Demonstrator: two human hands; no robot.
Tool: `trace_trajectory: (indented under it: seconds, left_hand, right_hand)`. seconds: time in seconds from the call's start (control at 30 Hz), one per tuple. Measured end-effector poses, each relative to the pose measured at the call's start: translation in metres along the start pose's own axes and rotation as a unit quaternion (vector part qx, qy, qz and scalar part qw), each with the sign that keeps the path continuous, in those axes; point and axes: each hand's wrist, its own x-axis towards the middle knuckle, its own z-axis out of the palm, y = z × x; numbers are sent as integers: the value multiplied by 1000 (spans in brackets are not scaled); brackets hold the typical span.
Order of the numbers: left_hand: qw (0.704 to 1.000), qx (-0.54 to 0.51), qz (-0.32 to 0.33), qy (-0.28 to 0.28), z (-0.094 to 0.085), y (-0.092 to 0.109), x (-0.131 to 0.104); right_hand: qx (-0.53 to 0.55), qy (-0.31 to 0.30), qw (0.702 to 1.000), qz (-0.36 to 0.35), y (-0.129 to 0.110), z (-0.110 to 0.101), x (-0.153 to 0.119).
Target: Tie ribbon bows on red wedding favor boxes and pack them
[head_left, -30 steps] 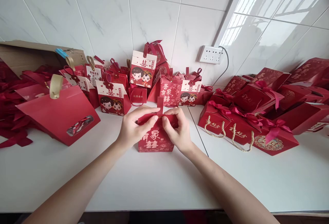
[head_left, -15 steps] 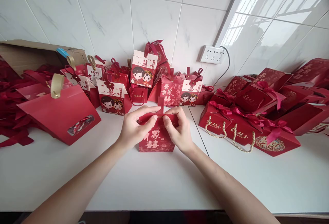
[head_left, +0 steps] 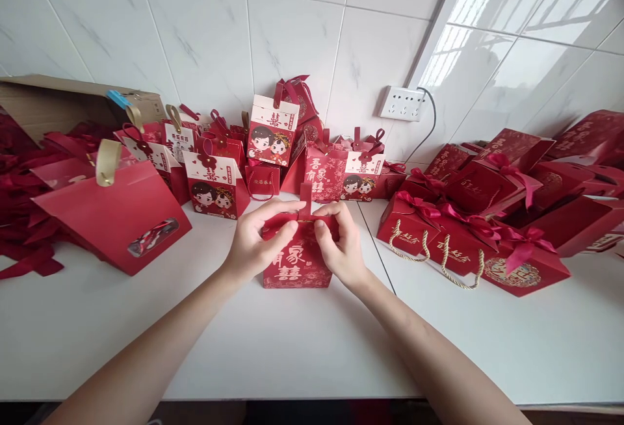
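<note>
White table (head_left: pixel 214 353), red boxes (head_left: pixel 305 272), red ribbons (head_left: pixel 43 264)

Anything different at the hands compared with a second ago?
The right thumb has shifted slightly right on the front of the red box, widening its gap from the left thumb. Nothing was taken hold of or let go. Both hands stay at the box's top, its strap loop standing between them; the surrounding boxes haven't moved.

- One left hand (head_left: pixel 258 240), one right hand (head_left: pixel 341 243)
- One red box (head_left: pixel 302 262) between them
- Three cartoon-couple boxes (head_left: pixel 217 191)
- Two gold rope handles (head_left: pixel 467 287)
- One windowed box (head_left: pixel 104 217)
- One white socket panel (head_left: pixel 400 103)
- One blue clip (head_left: pixel 116 100)
- One cardboard carton (head_left: pixel 53 90)
- Other red boxes (head_left: pixel 480 184), too overlapped to count
</note>
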Motion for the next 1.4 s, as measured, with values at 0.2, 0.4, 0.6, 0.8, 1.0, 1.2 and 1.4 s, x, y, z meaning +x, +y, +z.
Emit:
trace_trajectory:
  seconds: [0.2,0.4,0.6,0.8,1.0,1.2,1.4]
  left_hand:
    - [999,22,-8,23,4,1,1]
    - [1000,-1,-17,16,2,0,-2]
    - [990,-134,-37,-27,-4,-11,-2]
    - [986,-113,-121,-8,11,-25,-4]
    - [992,-56,-90,-61,28,-9,-17]
    - [994,56,92,-5,17,0,-16]
    - [987,-10,156,-31,17,-2,-18]
  right_hand:
    - [-2,0,1000,-5,0,0,0]
    - [-2,-5,1000,4,-2,0,-1]
    - [26,-7,999,44,4,-6,1]
    - [211,310,905,200,29,-23,21]
    - [297,337,875,179,25,-28,17]
    - [289,291,882,233,30,-32,-7]
    - [301,241,870,306,5,-29,-19]
